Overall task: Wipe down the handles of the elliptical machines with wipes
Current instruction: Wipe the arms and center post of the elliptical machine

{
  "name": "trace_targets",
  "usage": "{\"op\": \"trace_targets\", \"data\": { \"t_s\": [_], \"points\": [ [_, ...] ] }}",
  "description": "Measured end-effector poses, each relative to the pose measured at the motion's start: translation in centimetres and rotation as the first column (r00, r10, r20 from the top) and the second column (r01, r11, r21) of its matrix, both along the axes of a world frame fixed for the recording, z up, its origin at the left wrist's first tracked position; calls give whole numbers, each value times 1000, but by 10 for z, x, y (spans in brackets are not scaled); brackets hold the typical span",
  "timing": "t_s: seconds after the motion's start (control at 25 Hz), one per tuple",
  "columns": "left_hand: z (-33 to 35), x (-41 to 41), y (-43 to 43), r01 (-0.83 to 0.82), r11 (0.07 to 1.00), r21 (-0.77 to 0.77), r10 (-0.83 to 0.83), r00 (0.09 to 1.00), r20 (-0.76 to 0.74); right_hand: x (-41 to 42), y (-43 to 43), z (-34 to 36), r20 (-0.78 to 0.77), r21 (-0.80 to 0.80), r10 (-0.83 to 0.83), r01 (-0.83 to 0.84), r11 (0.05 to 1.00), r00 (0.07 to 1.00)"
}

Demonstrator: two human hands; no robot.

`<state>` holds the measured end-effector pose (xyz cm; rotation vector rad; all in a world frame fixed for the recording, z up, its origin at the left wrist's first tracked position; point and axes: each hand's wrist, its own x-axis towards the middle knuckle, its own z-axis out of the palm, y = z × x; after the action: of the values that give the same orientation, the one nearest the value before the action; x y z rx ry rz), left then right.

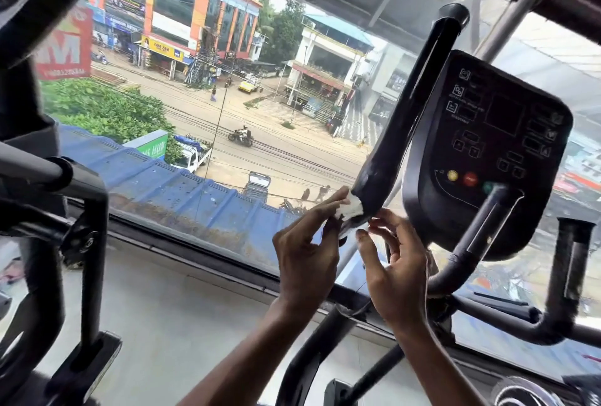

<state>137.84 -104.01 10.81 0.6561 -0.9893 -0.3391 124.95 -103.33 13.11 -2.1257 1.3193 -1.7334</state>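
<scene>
White wipe [353,207] pinched by left hand [305,256] on the low end of black handle [406,106]. Right hand [396,269] loose, holding nothing, just beside. Wrap round, rub upward

White wipe [353,207] on black handle [409,113]
</scene>
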Motion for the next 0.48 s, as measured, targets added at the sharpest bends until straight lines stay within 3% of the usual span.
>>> {"op": "trace_targets", "data": {
  "t_s": [0.12, 0.32, 0.48],
  "points": [
    [-19, 1, -18, 110, 984, 142, -104, 993, -48, 5, -8, -7, -43, -27, -47, 45, 999, 998],
    [-23, -3, -21, 122, 988, 90, -118, 991, -55, 9, -9, -16, -79, -141, -184, 172, 975, 980],
    [-48, -10, -46, 220, 930, 295, -199, 975, -99, 14, -9, -14, -153, -191, -250, 220, 957, 956]
  ]
}}
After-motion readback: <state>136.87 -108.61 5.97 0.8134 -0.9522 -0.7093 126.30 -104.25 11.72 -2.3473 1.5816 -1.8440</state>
